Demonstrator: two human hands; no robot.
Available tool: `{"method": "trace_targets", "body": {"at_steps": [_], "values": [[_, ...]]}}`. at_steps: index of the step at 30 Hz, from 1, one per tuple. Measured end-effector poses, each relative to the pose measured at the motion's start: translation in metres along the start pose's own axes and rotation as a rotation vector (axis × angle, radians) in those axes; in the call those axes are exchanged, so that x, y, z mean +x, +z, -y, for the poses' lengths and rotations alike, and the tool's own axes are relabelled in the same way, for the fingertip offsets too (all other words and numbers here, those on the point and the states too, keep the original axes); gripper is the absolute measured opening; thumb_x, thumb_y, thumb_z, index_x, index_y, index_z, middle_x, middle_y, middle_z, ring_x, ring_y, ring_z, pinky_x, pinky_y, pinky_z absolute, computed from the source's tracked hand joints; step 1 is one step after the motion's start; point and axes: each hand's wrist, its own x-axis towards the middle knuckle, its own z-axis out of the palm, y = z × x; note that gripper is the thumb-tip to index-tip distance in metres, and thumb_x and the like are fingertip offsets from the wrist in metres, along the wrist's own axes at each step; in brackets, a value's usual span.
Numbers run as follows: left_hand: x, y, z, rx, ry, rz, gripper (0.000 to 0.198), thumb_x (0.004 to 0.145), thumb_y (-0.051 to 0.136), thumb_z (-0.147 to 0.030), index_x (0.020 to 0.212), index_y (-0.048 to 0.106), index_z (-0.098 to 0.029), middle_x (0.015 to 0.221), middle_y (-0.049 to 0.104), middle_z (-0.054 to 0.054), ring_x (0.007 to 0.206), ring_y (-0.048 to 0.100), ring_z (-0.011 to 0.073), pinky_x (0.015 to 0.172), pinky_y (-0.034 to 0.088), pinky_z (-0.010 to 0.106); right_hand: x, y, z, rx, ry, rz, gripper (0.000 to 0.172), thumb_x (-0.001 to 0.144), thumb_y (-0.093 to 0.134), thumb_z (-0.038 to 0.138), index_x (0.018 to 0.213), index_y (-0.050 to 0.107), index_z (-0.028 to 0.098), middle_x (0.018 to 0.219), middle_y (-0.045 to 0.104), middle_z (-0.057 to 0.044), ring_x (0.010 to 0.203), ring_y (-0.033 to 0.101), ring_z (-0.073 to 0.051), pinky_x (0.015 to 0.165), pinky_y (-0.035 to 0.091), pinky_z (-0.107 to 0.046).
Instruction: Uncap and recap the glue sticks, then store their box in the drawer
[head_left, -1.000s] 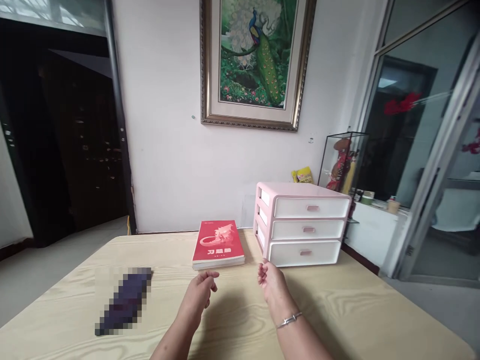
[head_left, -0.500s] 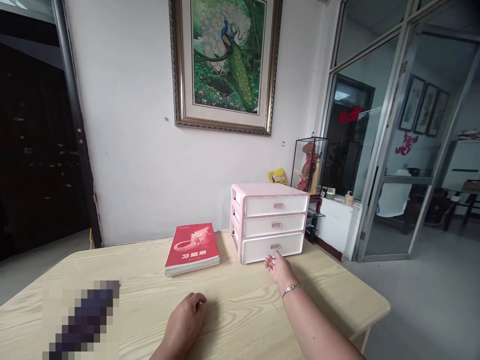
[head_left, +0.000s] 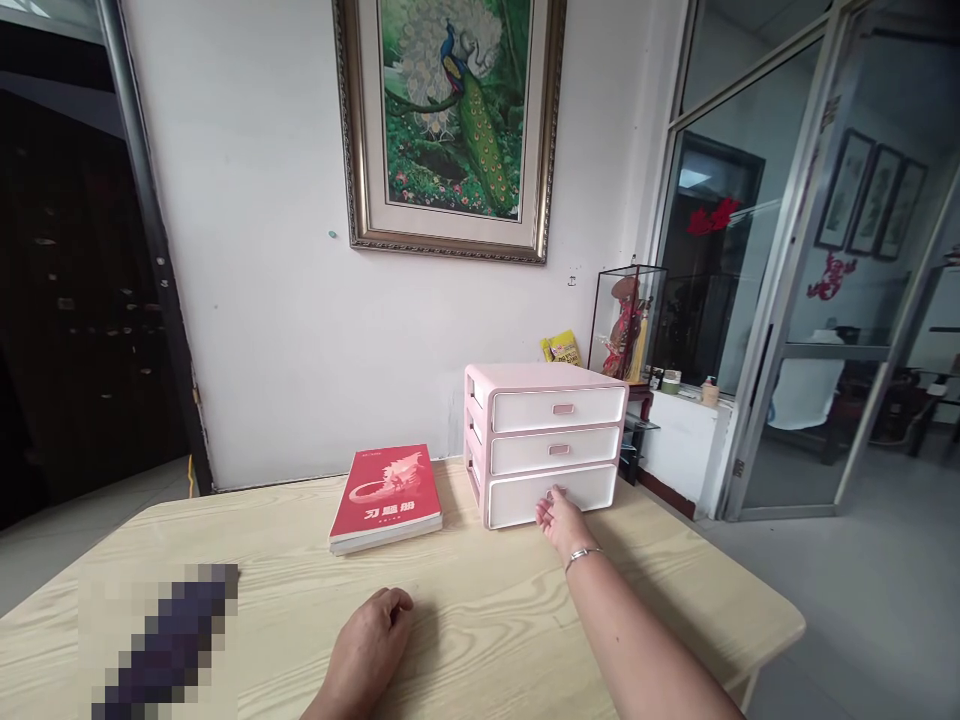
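Observation:
A pink and white three-drawer box (head_left: pixel 555 376) stands at the back right of the wooden table, its drawers closed. My right hand (head_left: pixel 559 522), with a bracelet on the wrist, is at the front of the bottom drawer (head_left: pixel 517 500), its curled fingers at the small pink handle and mostly covering it. Whether they grip the handle is hard to tell. My left hand (head_left: pixel 373 635) rests on the tabletop nearer to me, fingers curled in, with nothing visible in it. Left of the box lies a thick red book (head_left: pixel 391 495).
The wooden table (head_left: pixel 277 600) has a blurred dark patch (head_left: pixel 169 645) at its left. Behind the box are a yellow packet (head_left: pixel 562 348) and a glass case (head_left: pixel 626 325). A framed peacock picture (head_left: pixel 450 235) hangs on the wall.
My right hand has moved slightly up, from just below the bottom drawer's handle onto it, covering it. My left hand stays in place. The view has shifted slightly.

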Motion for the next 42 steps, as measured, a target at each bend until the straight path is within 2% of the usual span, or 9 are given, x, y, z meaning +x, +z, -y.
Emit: {"method": "trace_targets", "body": {"at_steps": [12, 19, 31, 37, 42], "values": [[0.0, -0.003, -0.002, -0.001, -0.004, 0.007, 0.027, 0.085, 0.041, -0.017, 0.086, 0.068, -0.022, 0.093, 0.071, 0.002, 0.087, 0.065, 0.0168, 0.074, 0.041, 0.023, -0.001, -0.002, 0.004, -0.008, -0.007, -0.012, 0.021, 0.09, 0.062, 0.031, 0.077, 0.057, 0.014, 0.064, 0.059, 0.003, 0.05, 0.058, -0.007, 0.048, 0.046, -0.015], [-0.001, -0.004, -0.001, -0.009, -0.009, 0.006, 0.026, 0.084, 0.043, -0.019, 0.084, 0.068, -0.023, 0.092, 0.071, 0.002, 0.086, 0.064, 0.0171, 0.072, 0.04, 0.023, -0.008, -0.008, 0.004, -0.044, -0.016, -0.019, 0.02, 0.087, 0.062, 0.028, 0.073, 0.055, 0.015, 0.061, 0.059, 0.003, 0.048, 0.058, -0.007, 0.045, 0.045, -0.014], [-0.002, -0.004, -0.001, -0.032, 0.019, 0.014, 0.027, 0.083, 0.041, -0.017, 0.082, 0.067, -0.021, 0.09, 0.071, 0.002, 0.086, 0.064, 0.0173, 0.073, 0.04, 0.024, -0.027, -0.055, 0.004, -0.101, -0.022, -0.036, 0.019, 0.08, 0.064, 0.029, 0.071, 0.052, 0.017, 0.058, 0.061, 0.0, 0.049, 0.061, -0.011, 0.041, 0.041, -0.016], [-0.003, -0.006, 0.0, -0.01, 0.042, 0.029, 0.026, 0.084, 0.041, -0.017, 0.081, 0.067, -0.021, 0.089, 0.07, 0.002, 0.084, 0.063, 0.0173, 0.073, 0.041, 0.024, -0.04, -0.08, 0.001, -0.117, -0.032, -0.052, 0.019, 0.078, 0.065, 0.031, 0.073, 0.055, 0.015, 0.057, 0.061, 0.0, 0.048, 0.06, -0.012, 0.039, 0.039, -0.017], [-0.004, -0.002, 0.005, -0.029, 0.055, 0.022, 0.027, 0.084, 0.041, -0.018, 0.082, 0.068, -0.022, 0.089, 0.07, 0.002, 0.084, 0.064, 0.0176, 0.075, 0.043, 0.025, -0.051, -0.093, -0.003, -0.115, -0.084, -0.037, 0.022, 0.072, 0.069, 0.034, 0.076, 0.058, 0.015, 0.058, 0.061, 0.0, 0.05, 0.06, -0.012, 0.04, 0.039, -0.017]]}}
